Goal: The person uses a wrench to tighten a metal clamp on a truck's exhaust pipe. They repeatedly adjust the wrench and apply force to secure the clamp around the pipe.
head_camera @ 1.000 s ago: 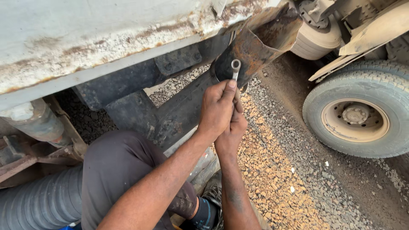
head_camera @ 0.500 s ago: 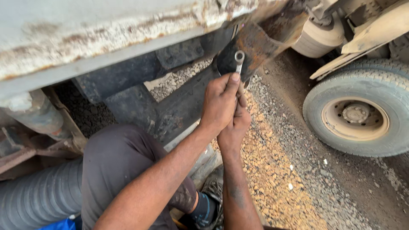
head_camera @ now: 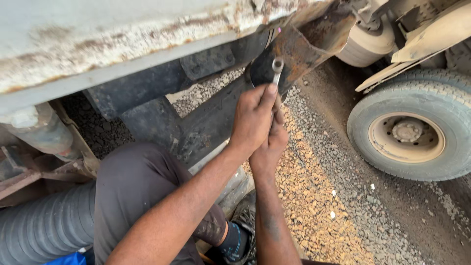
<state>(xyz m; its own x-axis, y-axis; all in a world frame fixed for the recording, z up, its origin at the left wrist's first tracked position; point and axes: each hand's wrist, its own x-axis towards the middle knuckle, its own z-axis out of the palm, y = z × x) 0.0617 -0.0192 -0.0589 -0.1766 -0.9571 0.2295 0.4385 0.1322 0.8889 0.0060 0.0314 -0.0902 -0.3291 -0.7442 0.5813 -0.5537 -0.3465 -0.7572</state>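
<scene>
Both my hands grip one metal ring wrench [head_camera: 277,68] that points up at a rusty steel bracket [head_camera: 309,41] under a vehicle's body. My left hand [head_camera: 252,118] is wrapped around the upper handle, thumb along the shaft. Just below it, my right hand [head_camera: 269,147] clasps the lower handle, which is hidden inside the fingers. The ring end sits against a dark part at the bracket's lower edge. I cannot see what it is fitted on.
A rusted white body panel [head_camera: 122,44] hangs overhead at the left, with dark frame beams [head_camera: 196,122] beneath. A truck wheel [head_camera: 409,132] stands at the right on gravel [head_camera: 324,196]. My bent knee [head_camera: 132,181] and a ribbed grey hose [head_camera: 44,228] are at the lower left.
The wrench and both hands have shifted slightly up toward the bracket. The grip is the same.
</scene>
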